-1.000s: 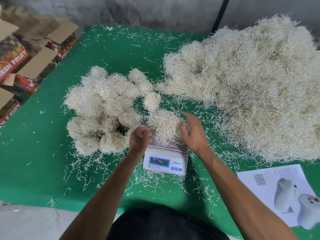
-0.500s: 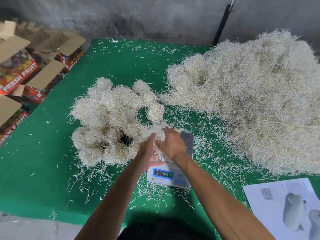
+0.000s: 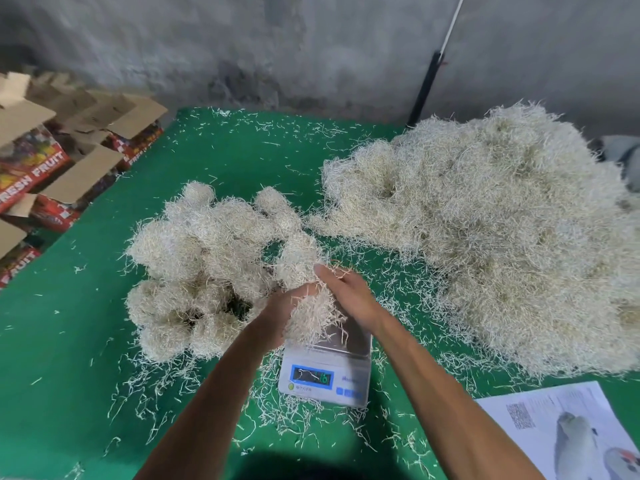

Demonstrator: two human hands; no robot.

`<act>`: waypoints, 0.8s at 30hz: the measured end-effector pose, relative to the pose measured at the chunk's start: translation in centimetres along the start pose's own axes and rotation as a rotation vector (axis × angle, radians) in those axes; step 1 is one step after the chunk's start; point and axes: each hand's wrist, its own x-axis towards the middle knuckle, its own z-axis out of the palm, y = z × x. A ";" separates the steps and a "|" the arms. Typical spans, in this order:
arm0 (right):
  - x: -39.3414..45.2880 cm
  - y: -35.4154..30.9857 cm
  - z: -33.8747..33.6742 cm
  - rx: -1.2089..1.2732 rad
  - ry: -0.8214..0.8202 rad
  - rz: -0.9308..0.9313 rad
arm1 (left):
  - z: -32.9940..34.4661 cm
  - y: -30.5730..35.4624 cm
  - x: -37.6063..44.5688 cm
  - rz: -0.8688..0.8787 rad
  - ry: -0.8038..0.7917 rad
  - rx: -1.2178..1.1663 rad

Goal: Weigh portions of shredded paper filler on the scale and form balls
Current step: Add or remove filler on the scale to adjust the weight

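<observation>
Head view looks down on a green tabletop [image 3: 69, 341] strewn with loose strands. Both hands meet just above the platform of a white digital scale [image 3: 325, 372], cupping one portion of shredded paper filler [image 3: 311, 317] between them. The left hand [image 3: 280, 317] curls under and around the clump in a closed grip, and the right hand [image 3: 349, 296] wraps over its top, fingers bent onto the strands. Finished balls [image 3: 207, 265] are clustered just left of the hands. A large loose filler heap [image 3: 502, 237] lies to the right. Fruit cartons [image 3: 41, 168] stand at the far left, and a printed sheet [image 3: 561, 434] lies at the near right.
</observation>
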 end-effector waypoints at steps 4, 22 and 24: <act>0.9 0.4 -3.9 0.253 0.287 0.002 | -1.5 0.1 -0.4 0.062 -0.003 0.029; 1.4 1.5 -6.6 0.430 0.348 0.154 | -0.9 -0.3 1.4 0.026 0.095 0.037; 1.6 2.1 -9.5 0.564 0.509 0.184 | -1.5 -0.5 1.1 -0.038 0.090 -0.013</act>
